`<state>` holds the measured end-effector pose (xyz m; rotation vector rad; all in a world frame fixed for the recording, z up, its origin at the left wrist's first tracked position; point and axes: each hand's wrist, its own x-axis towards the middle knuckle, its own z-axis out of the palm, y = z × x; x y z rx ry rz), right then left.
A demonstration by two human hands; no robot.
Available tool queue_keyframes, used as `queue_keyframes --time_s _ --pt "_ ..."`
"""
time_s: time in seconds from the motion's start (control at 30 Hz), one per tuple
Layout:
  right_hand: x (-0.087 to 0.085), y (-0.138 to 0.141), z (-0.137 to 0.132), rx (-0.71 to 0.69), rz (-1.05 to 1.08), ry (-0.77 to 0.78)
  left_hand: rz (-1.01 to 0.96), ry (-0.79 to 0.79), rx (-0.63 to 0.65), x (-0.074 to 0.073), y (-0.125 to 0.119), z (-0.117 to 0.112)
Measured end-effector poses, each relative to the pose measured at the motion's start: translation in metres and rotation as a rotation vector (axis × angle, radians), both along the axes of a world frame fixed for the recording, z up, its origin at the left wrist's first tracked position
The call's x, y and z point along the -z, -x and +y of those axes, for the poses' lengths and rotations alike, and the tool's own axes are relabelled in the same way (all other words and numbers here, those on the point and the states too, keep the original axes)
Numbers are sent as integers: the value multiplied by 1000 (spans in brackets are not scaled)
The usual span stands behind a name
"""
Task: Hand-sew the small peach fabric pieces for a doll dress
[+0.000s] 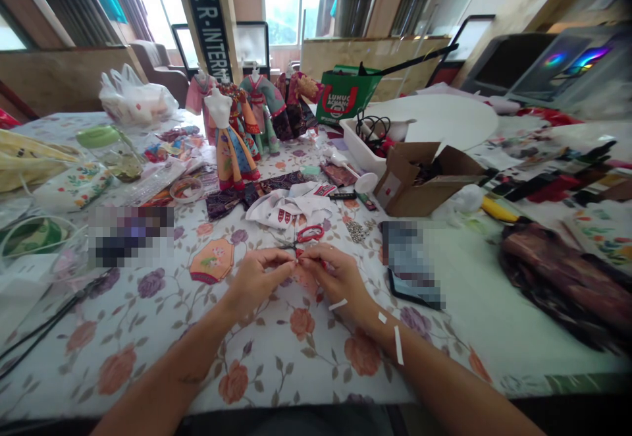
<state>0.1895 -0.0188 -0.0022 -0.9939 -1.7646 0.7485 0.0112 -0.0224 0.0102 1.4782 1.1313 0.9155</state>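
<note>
Above the flowered tablecloth [237,383], my left hand [257,282] and my right hand [340,282] meet fingertip to fingertip. Both are closed in a pinch, and whatever lies between the fingers is too small to make out. White strips [397,345] stick to my right wrist and forearm. Just beyond the fingertips lies a pair of scissors [311,232] with red handles, partly hidden by my hands. An orange fabric piece [212,259] with a red-and-blue edge rests left of my left hand. Behind the scissors is a crumpled white printed cloth [286,209].
Small dress forms in costumes [230,146] stand at the back. Rightward are an open cardboard box [405,186], a white bin [363,143], metal chain-like bits [361,230] and a phone [419,294]. A green-lidded jar [111,149] stands to the left.
</note>
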Motion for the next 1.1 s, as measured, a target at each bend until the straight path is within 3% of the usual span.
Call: queue_keyframes --time_s 0.23,0.4,0.83,1.1 --pt "-3 -2 -1 -40 67 156 51 -104 53 -4 3 1" --pt "-4 -2 -1 -46 95 211 52 -80 55 -2 4 2" --pt "-5 0 0 23 -82 -229 73 -129 7 -3 2 2" --pt "-5 0 0 21 -111 -334 66 -145 -7 -3 0 1"
